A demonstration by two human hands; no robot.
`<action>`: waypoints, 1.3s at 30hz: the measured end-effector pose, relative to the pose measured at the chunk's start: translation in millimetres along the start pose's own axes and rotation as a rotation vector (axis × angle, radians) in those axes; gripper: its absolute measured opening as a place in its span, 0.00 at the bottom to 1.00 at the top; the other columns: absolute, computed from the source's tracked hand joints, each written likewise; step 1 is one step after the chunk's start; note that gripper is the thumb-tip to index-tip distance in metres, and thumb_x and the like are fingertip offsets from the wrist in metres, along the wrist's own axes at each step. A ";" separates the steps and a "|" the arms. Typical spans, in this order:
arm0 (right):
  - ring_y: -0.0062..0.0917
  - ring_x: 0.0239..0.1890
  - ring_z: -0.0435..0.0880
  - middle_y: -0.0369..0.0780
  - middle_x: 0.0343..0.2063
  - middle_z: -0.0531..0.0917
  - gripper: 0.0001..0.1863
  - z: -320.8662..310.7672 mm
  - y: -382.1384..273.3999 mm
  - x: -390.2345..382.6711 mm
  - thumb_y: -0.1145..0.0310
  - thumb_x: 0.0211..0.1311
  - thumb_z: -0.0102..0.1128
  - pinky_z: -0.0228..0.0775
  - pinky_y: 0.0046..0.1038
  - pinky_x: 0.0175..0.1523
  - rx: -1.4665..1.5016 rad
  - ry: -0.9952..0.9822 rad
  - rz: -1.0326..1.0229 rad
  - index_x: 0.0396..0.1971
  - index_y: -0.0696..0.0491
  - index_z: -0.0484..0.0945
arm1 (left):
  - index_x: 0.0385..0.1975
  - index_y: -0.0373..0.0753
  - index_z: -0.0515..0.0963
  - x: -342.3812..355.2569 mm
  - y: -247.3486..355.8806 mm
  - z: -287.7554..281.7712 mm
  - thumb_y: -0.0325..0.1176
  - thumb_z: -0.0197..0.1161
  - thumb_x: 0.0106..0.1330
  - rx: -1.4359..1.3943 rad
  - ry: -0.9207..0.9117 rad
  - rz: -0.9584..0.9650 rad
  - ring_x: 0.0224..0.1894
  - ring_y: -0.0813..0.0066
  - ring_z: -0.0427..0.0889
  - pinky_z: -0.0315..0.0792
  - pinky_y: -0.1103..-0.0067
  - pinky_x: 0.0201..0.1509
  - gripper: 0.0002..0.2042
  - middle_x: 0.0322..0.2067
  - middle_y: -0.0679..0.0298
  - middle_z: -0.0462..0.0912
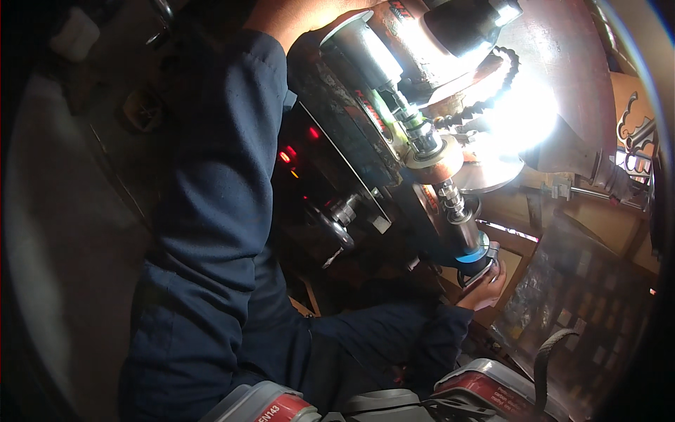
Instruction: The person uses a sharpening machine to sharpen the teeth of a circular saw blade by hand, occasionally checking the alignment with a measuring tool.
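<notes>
A machine with a metal spindle runs diagonally from the top centre down to the right. On its axis sits a round, brownish workpiece, held between metal fittings. My left hand lies against the top end of the machine; only the wrist and back of the hand show, and its fingers are hidden. Lower right, my right hand is closed around a dark knob at the machine's lower end, just past a blue band. Dark blue sleeves cover both arms.
A bright lamp glares beside the workpiece, near a black segmented hose. Red indicator lights and a handwheel lie in shadow left of the machine. Respirator filters fill the lower edge. A clear plastic sheet hangs at right.
</notes>
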State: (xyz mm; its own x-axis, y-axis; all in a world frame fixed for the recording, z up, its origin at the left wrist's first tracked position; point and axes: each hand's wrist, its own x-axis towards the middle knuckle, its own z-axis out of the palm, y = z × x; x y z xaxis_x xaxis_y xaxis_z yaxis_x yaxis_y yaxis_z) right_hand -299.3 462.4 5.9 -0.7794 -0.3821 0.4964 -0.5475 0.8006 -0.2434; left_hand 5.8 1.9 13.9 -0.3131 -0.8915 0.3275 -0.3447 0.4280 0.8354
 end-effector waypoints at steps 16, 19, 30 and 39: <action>0.45 0.57 0.71 0.56 0.55 0.71 0.33 37.1 11.8 -52.3 0.48 0.72 0.36 0.62 0.42 0.59 0.246 0.366 -0.077 0.58 0.65 0.64 | 0.31 0.31 0.83 -11.5 12.5 -10.7 0.39 0.70 0.57 -0.049 0.039 0.010 0.30 0.68 0.85 0.74 0.75 0.35 0.15 0.27 0.52 0.85; 0.44 0.59 0.69 0.55 0.56 0.68 0.31 49.2 12.5 -63.0 0.50 0.73 0.35 0.60 0.42 0.61 0.226 0.430 -0.126 0.59 0.65 0.61 | 0.33 0.31 0.83 -15.0 15.3 -19.5 0.42 0.69 0.58 -0.030 0.012 -0.027 0.33 0.65 0.85 0.74 0.73 0.37 0.16 0.29 0.51 0.85; 0.48 0.56 0.72 0.54 0.54 0.71 0.20 33.7 40.2 -68.1 0.64 0.69 0.47 0.64 0.39 0.61 0.047 0.225 -0.186 0.56 0.59 0.65 | 0.61 0.36 0.68 31.1 -21.8 21.5 0.48 0.58 0.66 0.338 -0.405 0.172 0.59 0.60 0.74 0.65 0.72 0.61 0.28 0.57 0.50 0.75; 0.51 0.45 0.77 0.56 0.42 0.78 0.25 -61.4 -7.6 6.5 0.66 0.60 0.56 0.71 0.43 0.50 0.206 0.141 0.053 0.55 0.63 0.68 | 0.55 0.33 0.71 76.5 -128.8 -22.8 0.40 0.49 0.73 0.331 -0.468 0.405 0.56 0.62 0.73 0.64 0.72 0.61 0.19 0.55 0.52 0.74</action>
State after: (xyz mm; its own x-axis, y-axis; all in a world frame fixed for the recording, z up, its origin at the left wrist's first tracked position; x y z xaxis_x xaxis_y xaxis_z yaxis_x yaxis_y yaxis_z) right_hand -281.5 482.2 62.2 -0.7662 -0.2624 0.5866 -0.5689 0.7015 -0.4293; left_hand 46.4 -124.8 -58.6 -0.7962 -0.5264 0.2983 -0.3484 0.8020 0.4852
